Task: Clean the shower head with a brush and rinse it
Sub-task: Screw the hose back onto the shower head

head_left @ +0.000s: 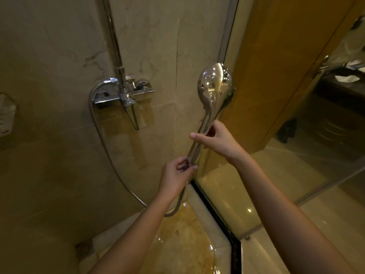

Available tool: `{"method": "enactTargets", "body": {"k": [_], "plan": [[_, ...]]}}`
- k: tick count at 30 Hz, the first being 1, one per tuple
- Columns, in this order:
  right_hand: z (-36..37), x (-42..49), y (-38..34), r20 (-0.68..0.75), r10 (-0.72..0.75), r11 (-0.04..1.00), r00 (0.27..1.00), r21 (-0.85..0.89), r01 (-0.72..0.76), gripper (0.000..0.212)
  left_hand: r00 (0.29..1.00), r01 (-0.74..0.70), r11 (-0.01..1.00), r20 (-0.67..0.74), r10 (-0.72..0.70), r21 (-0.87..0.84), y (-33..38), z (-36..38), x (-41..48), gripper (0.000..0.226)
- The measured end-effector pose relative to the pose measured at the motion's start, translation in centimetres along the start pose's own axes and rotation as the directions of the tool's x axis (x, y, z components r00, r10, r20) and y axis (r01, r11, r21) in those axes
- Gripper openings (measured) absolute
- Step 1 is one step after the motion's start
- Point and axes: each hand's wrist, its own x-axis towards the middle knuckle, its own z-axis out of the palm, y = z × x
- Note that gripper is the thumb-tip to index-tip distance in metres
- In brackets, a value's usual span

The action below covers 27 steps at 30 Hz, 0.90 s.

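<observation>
A person is holding a chrome shower head (215, 86) upright beside the glass partition (296, 155) of a marble-walled shower, its shiny back facing the camera; the right hand (215, 139) is gripping the handle just below the head, fingers curled round it and one finger sticking out straight to the left; the left hand (175, 175) is pinching the handle's bottom end, where the hose (102, 139) joins. The hose is hanging in a loop near the wet floor (187, 244) and rising to the mixer tap (126, 93) on the wall, left of the shower head; a floor drain (84, 248) is showing at lower left
</observation>
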Motion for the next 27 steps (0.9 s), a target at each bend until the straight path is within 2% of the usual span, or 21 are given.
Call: {"method": "enactTargets", "body": {"k": [2,5,8,13,19,23,27], "plan": [[-0.3,0.0,0.1,0.097,0.057,0.993,0.994,0.098,-0.067,0.040,1.000,-0.015,1.000,0.000,0.015,-0.001,-0.2,-0.2,0.1,0.022],[-1.0,-0.2,0.4,0.251,0.054,0.939,0.966,0.315,-0.135,0.034,1.000,-0.015,1.000,-0.002,0.015,0.012,-0.6,-0.4,0.1,0.021],[-1.2,-0.2,0.7,0.295,0.005,0.947,0.956,0.306,-0.100,0.042,1.000,-0.006,1.000,-0.006,0.006,0.022,-0.7,-0.5,0.1,0.022],[-0.9,0.3,1.2,0.194,-0.013,0.964,0.981,0.263,-0.039,0.045,0.999,-0.025,0.999,0.040,0.023,0.039,-0.2,-0.7,0.4,0.017],[-0.2,0.4,1.4,0.068,-0.078,0.980,0.995,0.190,0.064,0.042,0.980,0.010,0.996,0.195,-0.027,0.086,0.9,-1.1,1.1,0.008],[0.1,0.5,1.7,0.017,-0.103,0.982,0.995,0.164,0.099,0.041,0.956,0.067,0.995,0.281,-0.084,0.071,1.2,-1.5,1.4,0.023],[0.5,0.5,1.9,-0.031,-0.059,0.987,0.998,0.150,0.063,0.048,0.969,0.045,0.995,0.240,-0.065,0.086,0.8,-2.1,1.7,0.025]]}}
